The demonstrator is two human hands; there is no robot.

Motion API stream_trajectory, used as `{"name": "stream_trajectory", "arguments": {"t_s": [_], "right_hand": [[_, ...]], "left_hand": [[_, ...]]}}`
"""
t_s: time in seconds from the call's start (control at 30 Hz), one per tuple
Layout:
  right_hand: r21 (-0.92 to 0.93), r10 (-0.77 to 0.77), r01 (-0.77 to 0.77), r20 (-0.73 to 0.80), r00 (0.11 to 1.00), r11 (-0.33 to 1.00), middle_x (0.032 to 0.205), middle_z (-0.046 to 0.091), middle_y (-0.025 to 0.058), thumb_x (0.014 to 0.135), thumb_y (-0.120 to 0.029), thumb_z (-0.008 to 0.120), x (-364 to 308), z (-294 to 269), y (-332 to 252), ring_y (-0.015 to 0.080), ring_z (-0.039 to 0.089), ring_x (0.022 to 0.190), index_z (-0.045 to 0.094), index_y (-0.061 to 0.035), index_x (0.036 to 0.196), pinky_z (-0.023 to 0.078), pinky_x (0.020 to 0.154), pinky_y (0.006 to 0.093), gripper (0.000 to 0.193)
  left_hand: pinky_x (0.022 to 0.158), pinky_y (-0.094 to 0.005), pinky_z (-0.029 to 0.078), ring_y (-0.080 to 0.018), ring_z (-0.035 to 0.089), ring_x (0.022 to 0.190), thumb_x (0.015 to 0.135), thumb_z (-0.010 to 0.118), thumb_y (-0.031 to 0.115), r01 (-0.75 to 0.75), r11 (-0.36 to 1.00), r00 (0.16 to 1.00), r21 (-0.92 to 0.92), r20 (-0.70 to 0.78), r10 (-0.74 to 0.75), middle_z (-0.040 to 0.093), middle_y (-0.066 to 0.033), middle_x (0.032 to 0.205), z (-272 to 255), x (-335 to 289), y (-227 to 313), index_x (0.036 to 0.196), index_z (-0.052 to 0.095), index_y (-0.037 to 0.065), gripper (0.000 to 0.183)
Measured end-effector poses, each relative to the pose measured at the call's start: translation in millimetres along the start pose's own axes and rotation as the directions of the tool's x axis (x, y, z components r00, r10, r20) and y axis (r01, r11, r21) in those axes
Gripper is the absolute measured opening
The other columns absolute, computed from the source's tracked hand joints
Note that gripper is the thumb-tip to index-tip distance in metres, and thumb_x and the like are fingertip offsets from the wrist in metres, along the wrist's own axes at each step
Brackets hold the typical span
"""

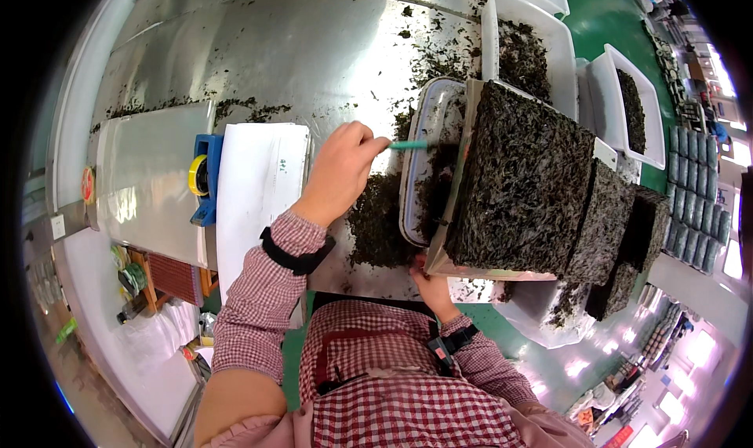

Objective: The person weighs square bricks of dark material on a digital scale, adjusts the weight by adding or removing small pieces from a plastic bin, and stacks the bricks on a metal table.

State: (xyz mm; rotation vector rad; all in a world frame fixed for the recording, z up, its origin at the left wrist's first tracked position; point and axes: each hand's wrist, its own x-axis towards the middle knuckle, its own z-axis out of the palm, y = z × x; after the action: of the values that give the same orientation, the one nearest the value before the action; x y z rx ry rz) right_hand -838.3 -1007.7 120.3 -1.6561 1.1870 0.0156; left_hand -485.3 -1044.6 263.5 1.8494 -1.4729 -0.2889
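Observation:
My left hand [345, 168] is closed around a thin green handle [408, 145], whose far end points right over a shallow white tray [409, 174] with dark seaweed bits in it. What sits at that end is hard to make out. My right hand [434, 290] is low at the table's front edge, its fingers at the near left corner of a pale board [437, 252]. On that board leans a stack of dark seaweed sheets [522, 185], tilted up at the tray's right side. Loose seaweed crumbs [380, 224] lie in a heap left of the tray.
More seaweed stacks [602, 227] stand to the right. White bins [569, 52] with seaweed scraps are at the back right. Left of my left hand are white paper sheets [259, 189], a blue tape dispenser [205, 183] and a clear plastic stack [149, 174]. Crumbs dot the metal table [314, 56].

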Motion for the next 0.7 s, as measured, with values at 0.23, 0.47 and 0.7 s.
{"name": "stream_trajectory", "arguments": {"t_s": [0.23,0.47,0.7], "right_hand": [[-0.055,-0.063,0.064,0.007,0.998,0.996,0.095,0.062,0.0108,0.088,-0.012,0.069,-4,-16,-9,0.0203,0.059,0.080,0.061,-0.0003,0.109,0.048,0.070,0.0355,0.026],[-0.027,-0.068,0.066,-0.104,0.992,0.997,0.082,0.069,0.0203,0.088,-0.022,0.067,-8,-20,-3,0.0343,0.067,0.075,0.070,0.0007,0.098,0.050,0.065,0.0440,0.025],[-0.020,0.098,-0.099,-0.051,0.994,0.995,0.078,0.068,0.0213,0.088,-0.022,0.067,-4,-10,22,0.0366,0.067,0.074,0.068,0.0019,0.096,0.047,0.063,0.0435,0.025]], "left_hand": [[0.075,-0.0380,0.045,-0.0297,0.053,0.086,0.083,0.059,-0.002,0.022,1.000,0.983,0.012,0.185,-0.024,0.053,-0.0113,0.090,-33,-64,22,0.108,0.068,0.006,0.028],[0.073,-0.0376,0.046,-0.0292,0.054,0.083,0.082,0.063,0.000,0.053,0.996,0.993,0.074,0.102,-0.060,0.053,-0.0118,0.087,-66,-87,37,0.103,0.068,0.002,0.022],[0.070,-0.0378,0.046,-0.0281,0.056,0.079,0.088,0.062,0.003,0.178,0.974,0.973,-0.141,-0.122,-0.196,0.059,-0.0134,0.088,3,-38,23,0.107,0.072,0.003,0.021]]}}
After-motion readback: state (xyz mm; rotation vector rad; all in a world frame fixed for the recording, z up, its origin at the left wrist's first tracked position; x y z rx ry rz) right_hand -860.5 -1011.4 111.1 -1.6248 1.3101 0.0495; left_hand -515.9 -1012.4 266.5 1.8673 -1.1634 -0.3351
